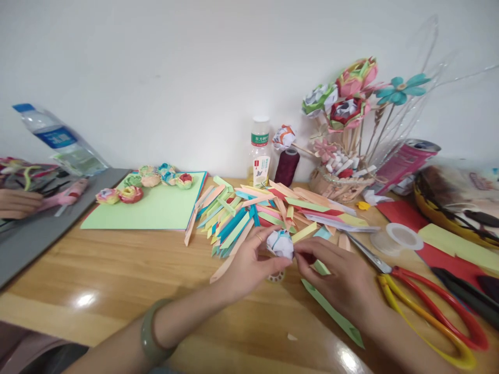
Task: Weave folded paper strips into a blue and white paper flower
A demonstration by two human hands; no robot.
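Between my hands is a small white paper flower (279, 244) with blue edging on its folds. My left hand (253, 262) grips it from the left, thumb below and fingers behind. The fingers of my right hand (335, 272) are pinched together at the flower's right side; whether they hold a bit of its paper I cannot make out. Just beyond lies a loose pile of folded paper strips (237, 218) in many colours. A long green paper strip (333, 311) lies under my right hand.
Red-and-yellow scissors (432, 306) and a tape roll (396, 239) lie to the right. A basket of paper flowers (339, 182), a plastic bottle (260, 153) and a thread spool (287, 167) stand behind. Several finished flowers rest on green paper (156, 215). At far left is another person's hand (17, 203).
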